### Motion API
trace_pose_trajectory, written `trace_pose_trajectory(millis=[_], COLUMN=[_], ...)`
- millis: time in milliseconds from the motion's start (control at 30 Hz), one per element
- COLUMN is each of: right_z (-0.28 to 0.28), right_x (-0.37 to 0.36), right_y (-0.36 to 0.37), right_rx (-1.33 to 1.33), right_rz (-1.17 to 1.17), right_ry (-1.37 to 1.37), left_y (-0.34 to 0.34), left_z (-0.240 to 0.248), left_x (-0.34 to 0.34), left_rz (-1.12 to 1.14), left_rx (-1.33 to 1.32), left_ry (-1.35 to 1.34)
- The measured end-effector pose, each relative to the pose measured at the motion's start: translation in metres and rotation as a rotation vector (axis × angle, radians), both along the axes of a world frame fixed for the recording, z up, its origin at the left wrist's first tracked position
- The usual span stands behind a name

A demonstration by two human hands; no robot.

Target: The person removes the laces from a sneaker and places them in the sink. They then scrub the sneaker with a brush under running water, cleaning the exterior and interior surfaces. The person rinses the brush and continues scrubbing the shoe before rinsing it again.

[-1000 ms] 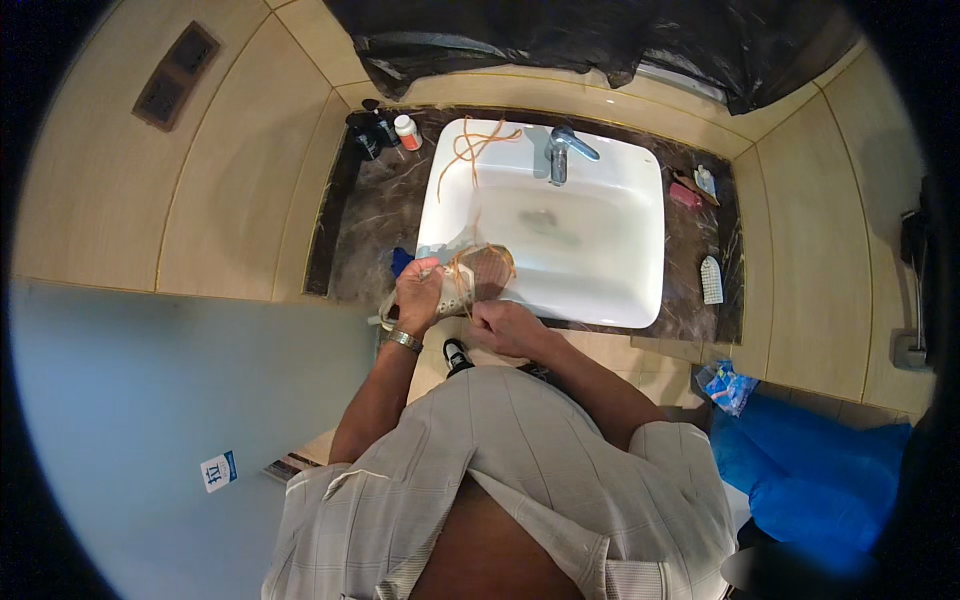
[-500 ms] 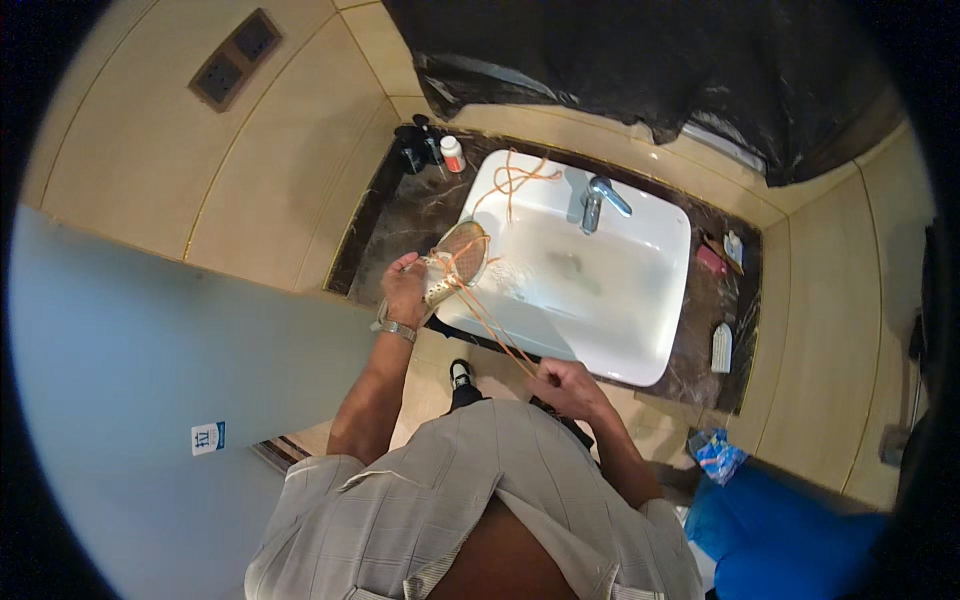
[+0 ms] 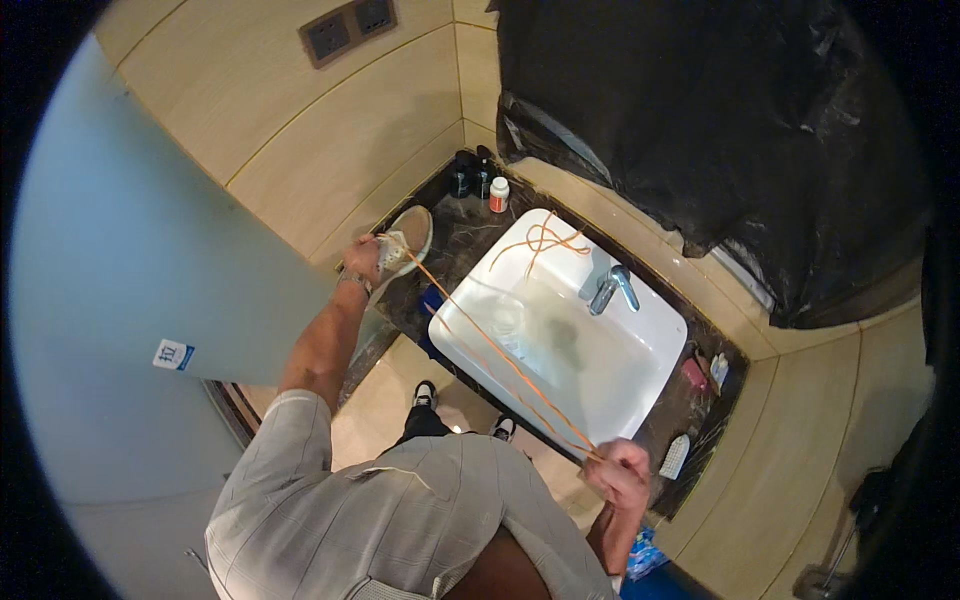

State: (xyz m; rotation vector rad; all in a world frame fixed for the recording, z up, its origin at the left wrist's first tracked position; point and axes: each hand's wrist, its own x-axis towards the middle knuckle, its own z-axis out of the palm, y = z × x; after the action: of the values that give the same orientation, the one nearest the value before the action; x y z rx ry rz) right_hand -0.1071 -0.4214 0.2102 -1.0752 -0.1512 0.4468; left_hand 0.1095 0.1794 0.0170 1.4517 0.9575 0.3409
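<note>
My left hand [image 3: 363, 262] grips a pale beige shoe [image 3: 411, 228], holding it over the dark counter left of the sink. From the shoe's eyelets a long orange shoelace [image 3: 521, 375] stretches in two strands across the basin. My right hand [image 3: 622, 476] is closed round its far end, near the sink's front right corner. Another orange shoelace [image 3: 541, 240] lies loosely looped on the back left rim of the white sink [image 3: 655, 372]. Cloudy water stands in the basin, with a chrome faucet [image 3: 612, 290] at the back edge.
Dark bottles [image 3: 472, 180] and a white bottle with a red label [image 3: 499, 196] stand at the counter's far left corner. On the right lie a white scrub brush [image 3: 675, 456] and a pink bar [image 3: 694, 375]. Black plastic sheeting [image 3: 700, 130] hangs behind.
My hands have moved apart, the left with the shoe away from the basin and the right toward the right. The lace is drawn out much longer from the shoe. The view has turned.
</note>
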Motion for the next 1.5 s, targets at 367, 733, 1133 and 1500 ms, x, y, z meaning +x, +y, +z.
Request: trace_pose_trajectory(millis=[367, 733, 1133, 1500], right_z=[0.011, 0.014, 0.03, 0.113], right_x=[0.004, 0.01, 0.031, 0.112], right_y=[-0.062, -0.079, 0.012, 0.109], right_rx=[0.848, 0.699, 0.475, -0.106], right_rz=[-0.148, -0.203, -0.386, -0.471], right_ry=[0.007, -0.133, -0.161, -0.492], left_y=[0.036, 0.037, -0.02, -0.008], left_z=[-0.039, -0.026, -0.013, -0.019], left_x=[-0.013, -0.017, 0.032, 0.029], left_rz=[-0.5, 0.132, -0.069, -0.306], left_rx=[1.053, 0.125, -0.145, -0.223], left_ry=[0.427, -0.089, -0.105, -0.176])
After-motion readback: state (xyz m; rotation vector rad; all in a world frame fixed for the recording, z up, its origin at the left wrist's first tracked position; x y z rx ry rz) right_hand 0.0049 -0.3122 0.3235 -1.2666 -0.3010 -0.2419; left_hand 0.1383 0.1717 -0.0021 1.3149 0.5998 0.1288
